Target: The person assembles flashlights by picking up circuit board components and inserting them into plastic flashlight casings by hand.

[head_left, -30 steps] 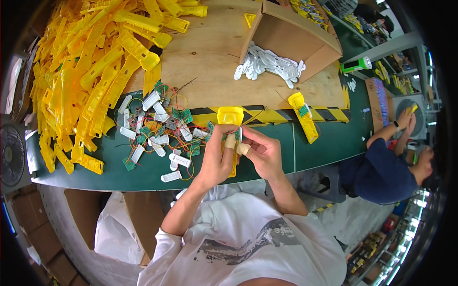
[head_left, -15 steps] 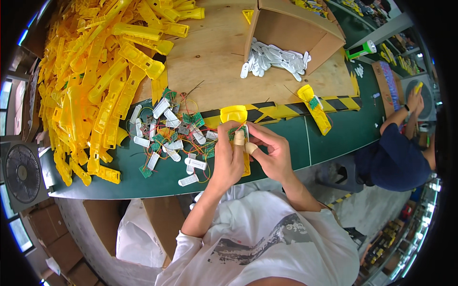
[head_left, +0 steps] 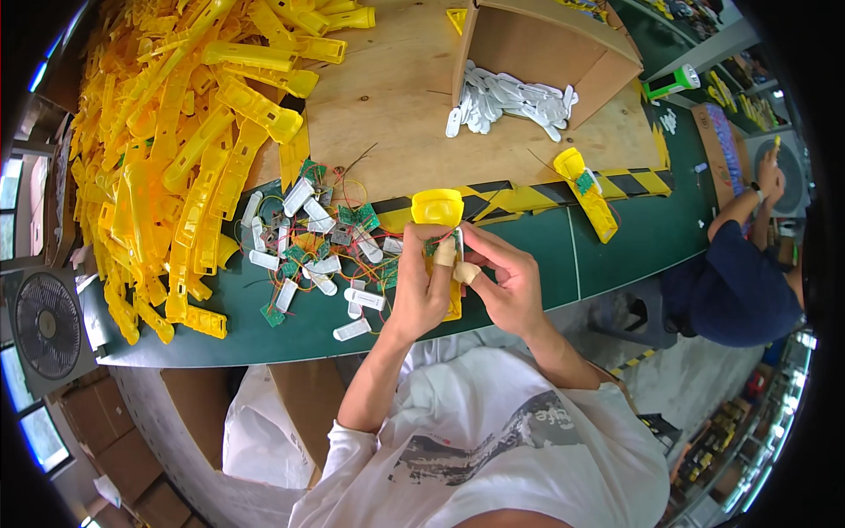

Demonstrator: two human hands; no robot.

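Observation:
Near the table's front edge I hold a yellow plastic flashlight housing (head_left: 437, 209), its wide head end pointing away from me. My left hand (head_left: 421, 286) is closed around its left side, the thumb pressing on the inside. My right hand (head_left: 509, 286) is closed at its right side, thumb and fingertips pinched close to the left thumb. Tan coverings wrap both thumb tips. A bit of green circuit board and a white edge show between the fingers; the rest is hidden. Left of my hands lies a heap of circuit boards with wires and white plastic pieces (head_left: 363, 299).
A large pile of yellow housings (head_left: 194, 158) fills the left. A tipped cardboard box (head_left: 563, 53) spills white pieces (head_left: 510, 101). Another housing with a board (head_left: 585, 194) lies right, across striped tape. A green-and-white flashlight (head_left: 672, 82) is farther back. A co-worker (head_left: 735, 282) sits at right.
The whole view has shifted slightly. Both hands stay on the housing in nearly the same grip, with only small finger movement.

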